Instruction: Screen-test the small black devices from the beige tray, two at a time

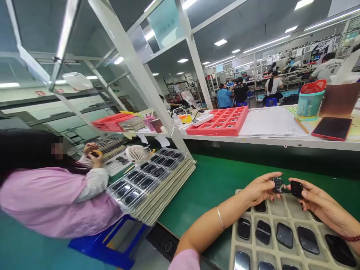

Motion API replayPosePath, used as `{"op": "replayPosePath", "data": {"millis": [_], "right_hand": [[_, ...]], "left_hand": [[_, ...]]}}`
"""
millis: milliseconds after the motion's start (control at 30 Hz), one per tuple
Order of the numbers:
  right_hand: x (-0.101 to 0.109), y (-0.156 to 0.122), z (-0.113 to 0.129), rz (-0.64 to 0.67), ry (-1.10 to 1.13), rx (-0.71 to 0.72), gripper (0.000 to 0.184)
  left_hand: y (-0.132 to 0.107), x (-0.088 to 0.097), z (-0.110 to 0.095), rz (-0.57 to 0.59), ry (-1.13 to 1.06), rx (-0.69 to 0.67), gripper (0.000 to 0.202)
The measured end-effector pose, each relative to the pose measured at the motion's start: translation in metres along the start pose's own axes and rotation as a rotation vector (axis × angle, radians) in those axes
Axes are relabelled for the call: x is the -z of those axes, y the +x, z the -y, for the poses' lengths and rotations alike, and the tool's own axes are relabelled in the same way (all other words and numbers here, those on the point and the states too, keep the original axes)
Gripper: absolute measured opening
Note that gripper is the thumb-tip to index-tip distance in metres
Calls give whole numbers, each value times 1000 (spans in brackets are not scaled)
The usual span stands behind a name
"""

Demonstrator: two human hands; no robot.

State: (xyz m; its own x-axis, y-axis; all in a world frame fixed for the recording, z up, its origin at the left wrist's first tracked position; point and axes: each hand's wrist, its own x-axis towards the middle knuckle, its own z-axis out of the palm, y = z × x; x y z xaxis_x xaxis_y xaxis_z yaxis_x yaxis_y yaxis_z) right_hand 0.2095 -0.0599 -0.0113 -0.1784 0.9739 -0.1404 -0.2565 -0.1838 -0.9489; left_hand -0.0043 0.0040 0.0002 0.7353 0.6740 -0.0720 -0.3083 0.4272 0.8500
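Note:
My left hand (261,189) pinches a small black smartwatch body (278,185) with a glossy, reflecting face. Close beside it, my right hand (319,197) grips a second black smartwatch body (296,189), its surface darker. Both are raised over the far part of a beige compartment tray (234,243). Several more dark watch bodies lie one to a pocket in the tray, such as a watch body (284,235) in the middle row. Two pockets under my hands show bare bottoms. My right wrist covers part of the tray's right side.
Left on the green bench (208,180) rises a stack of trays (174,187), its clear top tray holding watch parts. A co-worker in pink (50,198) sits beyond it. The shelf ahead carries a red foam tray (215,129), papers (267,122), a phone (332,128) and a teal cup (309,105).

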Motion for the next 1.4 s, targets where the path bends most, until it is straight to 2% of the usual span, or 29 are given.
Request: {"op": "replayPosePath", "data": {"millis": [233, 433, 800, 1200, 1400], "right_hand": [[-4, 5, -1, 95, -182, 88, 49], [-3, 5, -5, 147, -213, 132, 48], [-12, 4, 2, 132, -165, 151, 49], [-11, 1, 1, 120, -224, 193, 45], [-10, 6, -3, 14, -136, 107, 48]], "left_hand": [[-1, 0, 2, -63, 133, 5, 71], [-3, -3, 3, -57, 224, -3, 65], [-4, -4, 1, -73, 331, 1, 55], [-4, -6, 2, -92, 346, 8, 57], [-3, -7, 2, -158, 344, -4, 51]]}}
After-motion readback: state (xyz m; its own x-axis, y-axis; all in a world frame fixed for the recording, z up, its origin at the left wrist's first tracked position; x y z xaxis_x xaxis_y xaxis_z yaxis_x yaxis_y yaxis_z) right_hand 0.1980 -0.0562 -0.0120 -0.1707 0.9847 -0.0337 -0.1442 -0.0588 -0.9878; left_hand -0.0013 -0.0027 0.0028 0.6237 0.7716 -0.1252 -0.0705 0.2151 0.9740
